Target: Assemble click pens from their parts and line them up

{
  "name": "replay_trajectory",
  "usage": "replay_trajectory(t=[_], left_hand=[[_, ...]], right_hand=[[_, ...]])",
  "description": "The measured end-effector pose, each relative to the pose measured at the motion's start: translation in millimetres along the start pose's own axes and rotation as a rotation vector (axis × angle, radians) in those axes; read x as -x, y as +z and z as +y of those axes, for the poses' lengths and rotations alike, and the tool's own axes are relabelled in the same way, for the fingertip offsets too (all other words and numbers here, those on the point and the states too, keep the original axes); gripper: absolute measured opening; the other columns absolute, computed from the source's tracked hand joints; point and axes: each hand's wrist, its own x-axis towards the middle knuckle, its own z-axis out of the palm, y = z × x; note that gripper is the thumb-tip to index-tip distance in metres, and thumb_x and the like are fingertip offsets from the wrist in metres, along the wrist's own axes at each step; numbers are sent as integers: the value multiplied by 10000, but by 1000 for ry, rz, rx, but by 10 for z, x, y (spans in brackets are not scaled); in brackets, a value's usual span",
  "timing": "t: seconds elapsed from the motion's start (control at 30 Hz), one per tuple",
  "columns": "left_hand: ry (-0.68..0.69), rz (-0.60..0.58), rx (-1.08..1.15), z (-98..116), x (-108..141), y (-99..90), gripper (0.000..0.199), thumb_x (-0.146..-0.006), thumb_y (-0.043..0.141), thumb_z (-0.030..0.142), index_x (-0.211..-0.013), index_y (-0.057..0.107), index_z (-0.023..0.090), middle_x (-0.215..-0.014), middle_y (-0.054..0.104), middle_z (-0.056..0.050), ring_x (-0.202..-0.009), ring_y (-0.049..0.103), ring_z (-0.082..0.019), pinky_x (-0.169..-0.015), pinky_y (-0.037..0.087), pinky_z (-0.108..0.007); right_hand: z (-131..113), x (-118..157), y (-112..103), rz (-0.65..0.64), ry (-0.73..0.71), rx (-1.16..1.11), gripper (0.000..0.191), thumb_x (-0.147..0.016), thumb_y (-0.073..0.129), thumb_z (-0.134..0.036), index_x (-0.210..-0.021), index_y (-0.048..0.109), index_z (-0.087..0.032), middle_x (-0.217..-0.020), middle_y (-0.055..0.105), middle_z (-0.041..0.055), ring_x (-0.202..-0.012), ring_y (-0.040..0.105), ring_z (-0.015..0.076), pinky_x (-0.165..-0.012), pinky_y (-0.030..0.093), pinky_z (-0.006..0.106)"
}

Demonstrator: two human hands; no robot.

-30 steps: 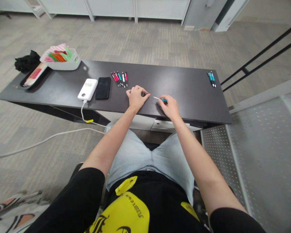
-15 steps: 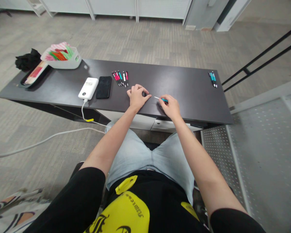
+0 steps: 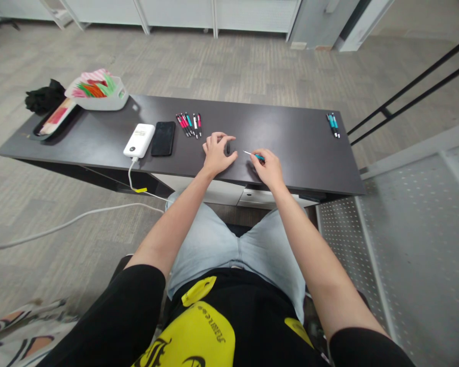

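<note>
My left hand (image 3: 216,152) rests on the dark table, thumb and fingers apart, beside a small black piece (image 3: 228,148) that lies between them. To its right, my right hand (image 3: 266,164) pinches a teal pen part (image 3: 259,157) whose thin white refill (image 3: 247,152) points left toward my left hand. Several pink, teal and white pens (image 3: 189,125) lie in a row beyond my left hand. At the far right of the table are teal pens (image 3: 333,125).
A black phone (image 3: 163,138) and a white power bank (image 3: 139,140) with a cable lie left of my hands. A white basket (image 3: 107,102) of colourful items, a black tray (image 3: 46,133) and a black bundle (image 3: 45,96) occupy the left end.
The thumb and fingers of my left hand have spread apart, and the black piece between them shows more fully. My right hand has barely moved.
</note>
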Motion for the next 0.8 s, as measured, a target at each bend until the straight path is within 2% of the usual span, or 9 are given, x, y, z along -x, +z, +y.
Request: replay_trajectory(t=[0.13, 0.27, 0.4, 0.53, 0.67, 0.8], left_hand=[[108, -38, 11, 76, 58, -78, 292, -1129, 921, 381, -1419, 921, 350, -1649, 749, -143, -1607, 616, -450, -1417, 443, -667], [148, -103, -1, 111, 56, -106, 98, -1186, 853, 381, -1209, 935, 333, -1481, 839, -125, -1541, 637, -427, -1392, 434, -661], [128, -133, 19, 111, 4, -87, 141, -1215, 795, 357, -1121, 888, 309, -1350, 884, -114, -1464, 674, -419, -1356, 447, -664], [57, -43, 39, 75, 25, -102, 142, -1226, 756, 343, -1107, 823, 301, -1377, 896, -104, -1450, 700, -411, -1347, 450, -649], [-76, 91, 23, -26, 222, -178, 153, -1245, 710, 357, -1115, 778, 314, -1343, 905, -92, -1364, 739, -395, -1308, 466, -651], [-67, 77, -51, -92, 440, -253, 168, -1238, 737, 395, -1091, 775, 321, -1335, 907, -114, -1334, 762, -412, -1285, 456, -677]], right_hand=[[-9, -6, -2, -19, -22, 2, 246, -1207, 694, -471, -1156, 883, -322, -1217, 916, 130, -1160, 835, 391, -1117, 651, 524], [-18, -11, -11, -66, -15, 14, 269, -1222, 703, -490, -1195, 922, -336, -1273, 940, 132, -1222, 837, 409, -1183, 656, 565], [-17, -14, -13, -66, -13, -10, 260, -1212, 707, -489, -1239, 916, -336, -1359, 953, 134, -1287, 843, 421, -1228, 653, 591], [0, -13, -2, 7, 54, -36, 306, -1178, 729, -512, -1366, 869, -315, -1337, 942, 139, -1175, 856, 400, -1182, 672, 581], [38, -20, 19, 90, 127, -66, 362, -1144, 753, -524, -1424, 796, -299, -1271, 901, 141, -1096, 852, 378, -1183, 673, 591], [79, -38, 41, 105, 149, -88, 365, -1124, 780, -529, -1425, 749, -326, -1191, 866, 111, -1078, 843, 372, -1192, 673, 600]])
